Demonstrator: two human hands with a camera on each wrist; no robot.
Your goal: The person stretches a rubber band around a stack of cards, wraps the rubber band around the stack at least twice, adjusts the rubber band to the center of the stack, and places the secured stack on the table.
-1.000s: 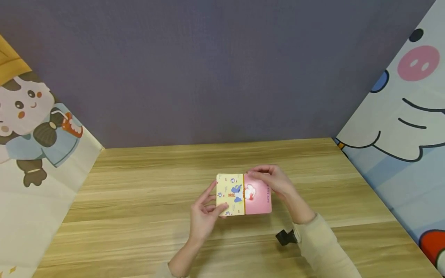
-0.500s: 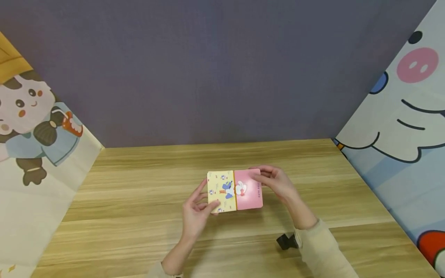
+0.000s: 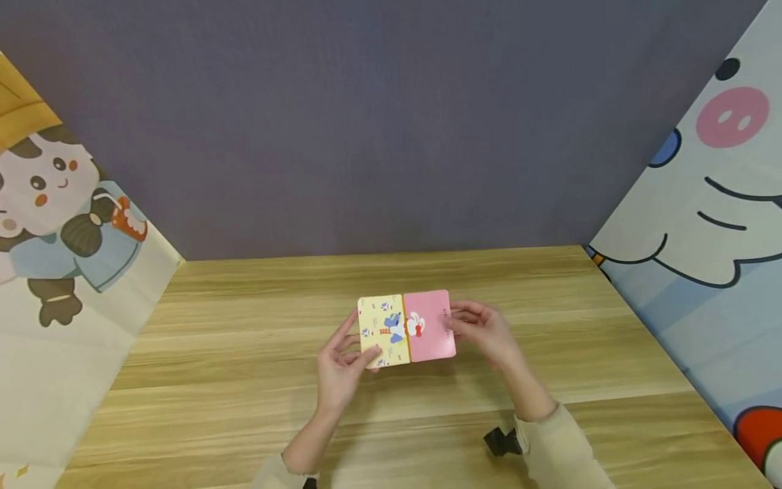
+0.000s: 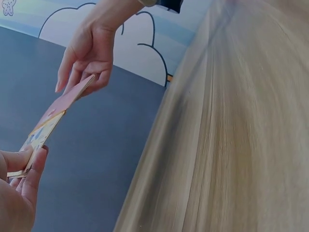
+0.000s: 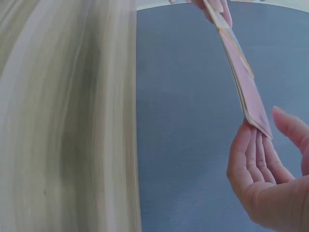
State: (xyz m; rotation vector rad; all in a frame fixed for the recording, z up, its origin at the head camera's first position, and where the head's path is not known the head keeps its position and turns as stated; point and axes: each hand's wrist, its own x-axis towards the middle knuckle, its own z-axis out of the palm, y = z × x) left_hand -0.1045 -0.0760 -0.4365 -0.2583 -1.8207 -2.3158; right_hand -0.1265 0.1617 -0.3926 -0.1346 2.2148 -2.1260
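Observation:
A small notebook [image 3: 430, 327], half yellow with a blue dog and half pink with a white rabbit, is held above the table. At its yellow end my left hand [image 3: 341, 377] pinches the edge, thumb on the cover and fingers beneath, as the left wrist view also shows. My right hand [image 3: 493, 337] is at the pink end. In the right wrist view, that hand's fingers [image 5: 256, 159] touch the notebook's edge from below, while the thumb [image 5: 289, 126] stands apart from the cover. Fingertips behind the notebook are partly hidden.
Beneath both hands lies a wood-grain table [image 3: 244, 339]. A dark grey panel [image 3: 379, 129] rises behind it, with cartoon-printed panels [image 3: 702, 204] at the sides. A small black object [image 3: 503, 441] sits by the right sleeve.
The notebook has shifted left and slightly up, tilting a little counterclockwise. My right hand has slipped from its upper right corner to the right edge, with the thumb lifting off the cover.

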